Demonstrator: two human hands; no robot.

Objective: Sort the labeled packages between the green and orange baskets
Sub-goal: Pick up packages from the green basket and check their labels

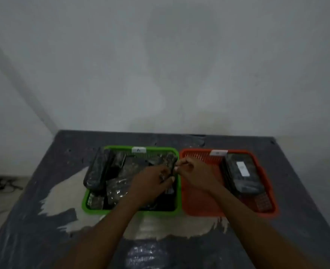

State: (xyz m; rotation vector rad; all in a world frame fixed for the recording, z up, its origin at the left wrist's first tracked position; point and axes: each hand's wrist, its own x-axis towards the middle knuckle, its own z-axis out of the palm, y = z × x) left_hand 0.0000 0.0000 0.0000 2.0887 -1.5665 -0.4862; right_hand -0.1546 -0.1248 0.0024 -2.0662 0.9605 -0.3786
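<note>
A green basket (pixel 94 208) on the left holds several dark, shiny wrapped packages (pixel 98 169). To its right an orange basket (pixel 197 202) holds a stack of dark packages (pixel 242 177) with a white label on top. Both hands meet over the green basket's right side. My left hand (pixel 150 181) and my right hand (pixel 195 171) both grip one dark package (pixel 171 162) standing at that basket's right edge. The package is mostly hidden by the fingers. Each basket has a small white tag on its far rim.
The baskets sit side by side on a dark grey table (pixel 296 220) with pale worn patches near the front. A white wall rises behind. Dark cables (pixel 6 186) lie on the floor at the left.
</note>
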